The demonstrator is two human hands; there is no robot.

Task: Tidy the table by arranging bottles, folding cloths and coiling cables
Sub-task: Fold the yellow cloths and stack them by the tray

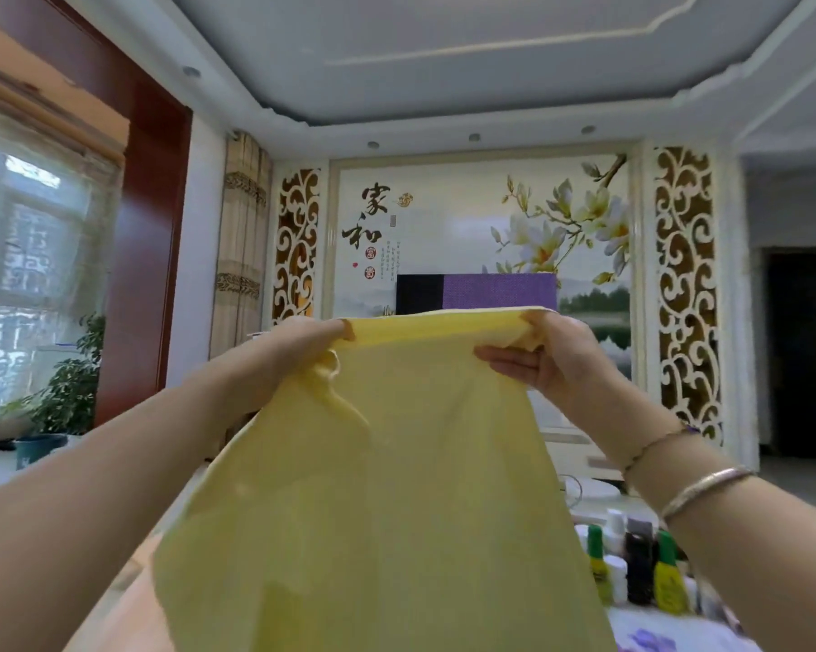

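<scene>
A pale yellow cloth [387,487] hangs spread out in front of me, held up high at its top edge. My left hand [297,345] grips the top left corner, fingers curled round the bunched fabric. My right hand [542,355] pinches the top right corner, thumb over the edge and fingers beneath it. The cloth drops down past the bottom of the view and hides most of the table. Several bottles [631,567] stand grouped at the lower right, among them green-capped yellow ones, white ones and a black one.
A white cable [580,491] lies beyond the bottles. A potted plant [62,397] stands by the window at the left. On the far wall there is a floral mural with a dark and purple screen [476,291]. A doorway opens at the far right.
</scene>
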